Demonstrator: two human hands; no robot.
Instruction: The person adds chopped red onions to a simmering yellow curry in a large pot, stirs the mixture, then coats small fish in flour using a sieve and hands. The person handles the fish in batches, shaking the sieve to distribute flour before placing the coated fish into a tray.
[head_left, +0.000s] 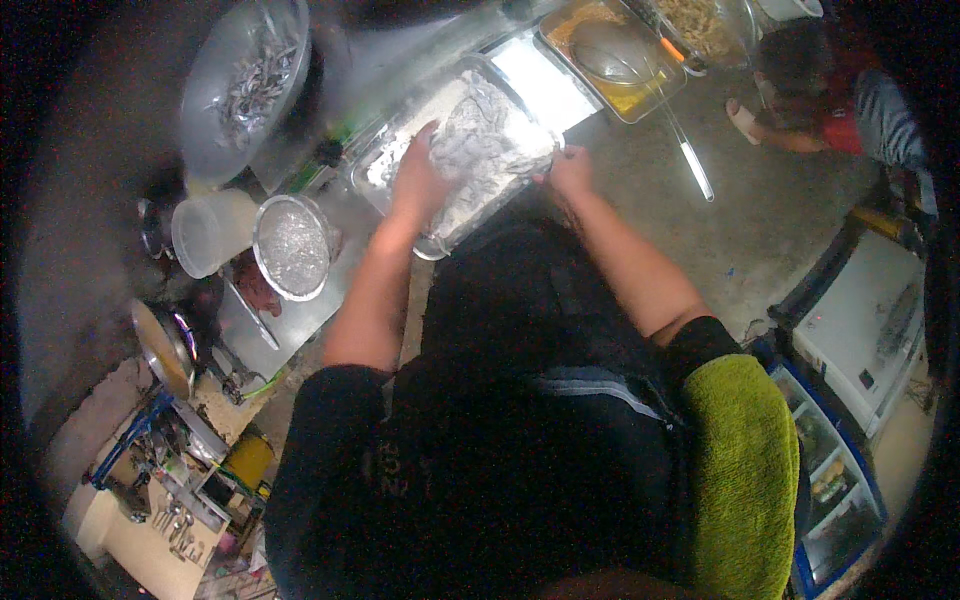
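A rectangular metal tray (361, 174) holds white flour-like powder (461, 214) and a heap of powder-coated pieces (476, 127). My left hand (421, 176) reaches into it at the heap's left side, thumb and fingers spread, with some fingertips hard to make out. At the tray's right end, my right hand (571, 171) grips the rim or handle. What the coated pieces are cannot be told under the powder.
Small silvery fish (259, 94) fill part of a large bowl (196, 124) at upper left. Near it are a plastic tub (199, 238) and a round sieve (291, 247). A long-handled strainer (611, 52) rests over a breading tray (637, 105). Another person (840, 131) is at right.
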